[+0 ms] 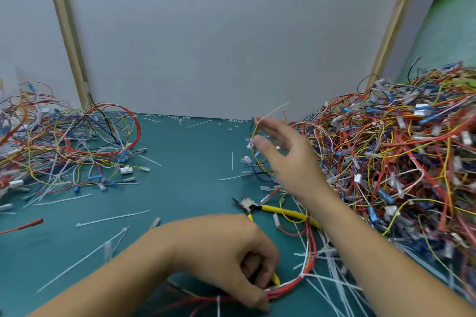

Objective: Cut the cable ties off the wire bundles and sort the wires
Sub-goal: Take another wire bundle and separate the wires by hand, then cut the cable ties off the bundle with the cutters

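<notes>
Below, left fingers [251, 291] tight around red bundle [288, 287].

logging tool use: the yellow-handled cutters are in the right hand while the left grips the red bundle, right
No: the head view shows the yellow-handled cutters lying on the table, in neither hand. The right hand pinches a wire loop; the left hand grips the red bundle.

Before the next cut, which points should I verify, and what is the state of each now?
1. Left hand grips the red wire bundle: ok.
2. White cable tie on that bundle is visible: ok.
3. Yellow-handled cutters are in hand: not ok, they lie on the green mat.
4. Right hand is free for the cutters: cannot tell, a thin yellow wire is at its fingertips.
</notes>
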`<state>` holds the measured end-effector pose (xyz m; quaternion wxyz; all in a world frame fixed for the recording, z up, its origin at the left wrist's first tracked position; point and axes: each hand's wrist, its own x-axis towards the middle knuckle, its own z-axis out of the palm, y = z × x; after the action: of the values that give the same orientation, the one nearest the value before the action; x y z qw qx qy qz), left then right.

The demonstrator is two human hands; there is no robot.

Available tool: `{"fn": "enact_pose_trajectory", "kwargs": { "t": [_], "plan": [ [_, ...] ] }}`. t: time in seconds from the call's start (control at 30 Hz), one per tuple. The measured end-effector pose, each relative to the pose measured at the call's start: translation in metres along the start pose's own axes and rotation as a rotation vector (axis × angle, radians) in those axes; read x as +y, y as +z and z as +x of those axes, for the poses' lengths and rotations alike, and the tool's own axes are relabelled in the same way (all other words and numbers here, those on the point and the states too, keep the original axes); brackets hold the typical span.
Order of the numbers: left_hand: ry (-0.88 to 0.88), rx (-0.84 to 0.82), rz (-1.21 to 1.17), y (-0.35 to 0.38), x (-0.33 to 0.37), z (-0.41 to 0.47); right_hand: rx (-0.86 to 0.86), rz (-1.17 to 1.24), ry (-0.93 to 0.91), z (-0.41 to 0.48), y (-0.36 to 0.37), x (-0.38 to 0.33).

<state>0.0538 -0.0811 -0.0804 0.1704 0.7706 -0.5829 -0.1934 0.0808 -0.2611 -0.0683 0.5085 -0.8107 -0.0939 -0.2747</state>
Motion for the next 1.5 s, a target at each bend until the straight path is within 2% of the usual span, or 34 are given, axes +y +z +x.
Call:
{"fn": "enact_pose_trajectory", "kwargs": {
  "t": [0.07, 0.17, 0.23, 0.3, 0.37, 0.47, 0.53, 0.57, 0.63, 0.7, 0.73, 0.77, 0.83, 0.93, 1.0, 1.17, 1.27, 1.37, 1.5],
  "plan": [
    [-0.008, 0.032, -0.055, -0.001, 0.000, -0.002, -0.066, -0.012, 0.050, 0.002, 0.000, 0.004],
    [-0.006, 0.180, -0.343, -0.009, -0.006, -0.008, 0.024, 0.034, 0.118, 0.007, -0.005, 0.005],
    [0.000, 0.410, -0.647, -0.019, -0.014, -0.013, 0.178, 0.101, 0.136, 0.012, -0.012, 0.003],
    [-0.008, 0.711, -0.929, -0.029, -0.024, -0.016, 0.345, 0.123, 0.128, 0.015, -0.021, 0.002],
    [-0.075, 1.007, -1.119, -0.037, -0.036, -0.015, 0.458, 0.143, 0.081, 0.015, -0.027, 0.001],
    [-0.256, 1.397, -1.311, -0.045, -0.059, -0.017, 0.475, -0.001, -0.051, 0.011, -0.024, 0.000],
    [-0.301, 1.538, -1.459, -0.047, -0.071, -0.020, 0.339, -0.165, -0.106, 0.008, -0.019, -0.003],
    [-0.295, 1.561, -1.521, -0.047, -0.073, -0.019, 0.197, -0.239, -0.082, 0.006, -0.017, -0.005],
    [-0.280, 1.519, -1.569, -0.044, -0.074, -0.016, -0.209, -0.472, 0.061, 0.000, -0.015, -0.014],
    [-0.278, 1.380, -1.512, -0.038, -0.071, -0.011, -0.596, -0.867, 0.197, -0.010, -0.012, -0.022],
    [-0.275, 1.300, -1.468, -0.036, -0.069, -0.010, -0.735, -1.049, 0.238, -0.015, -0.012, -0.026],
    [-0.274, 1.236, -1.415, -0.034, -0.067, -0.009, -0.820, -1.169, 0.272, -0.020, -0.011, -0.030],
    [-0.286, 1.202, -1.295, -0.033, -0.065, -0.008, -0.891, -1.250, 0.315, -0.027, -0.011, -0.038],
    [-0.327, 1.256, -1.122, -0.033, -0.066, -0.011, -0.916, -1.245, 0.313, -0.028, -0.010, -0.048],
    [-0.329, 1.282, -1.090, -0.035, -0.066, -0.013, -0.892, -1.237, 0.267, -0.027, -0.009, -0.050],
    [-0.303, 1.338, -1.187, -0.038, -0.067, -0.015, -0.758, -1.014, 0.357, -0.005, -0.029, -0.056],
    [-0.244, 1.297, -1.335, -0.040, -0.071, -0.017, -0.630, -0.882, 0.382, 0.010, -0.049, -0.062],
    [-0.078, 1.184, -1.496, -0.043, -0.072, -0.019, -0.501, -0.550, 0.452, 0.016, -0.058, -0.066],
    [0.071, 1.051, -1.386, -0.044, -0.070, -0.020, -0.344, -0.107, 0.554, 0.002, -0.049, -0.065]
  ]
}}
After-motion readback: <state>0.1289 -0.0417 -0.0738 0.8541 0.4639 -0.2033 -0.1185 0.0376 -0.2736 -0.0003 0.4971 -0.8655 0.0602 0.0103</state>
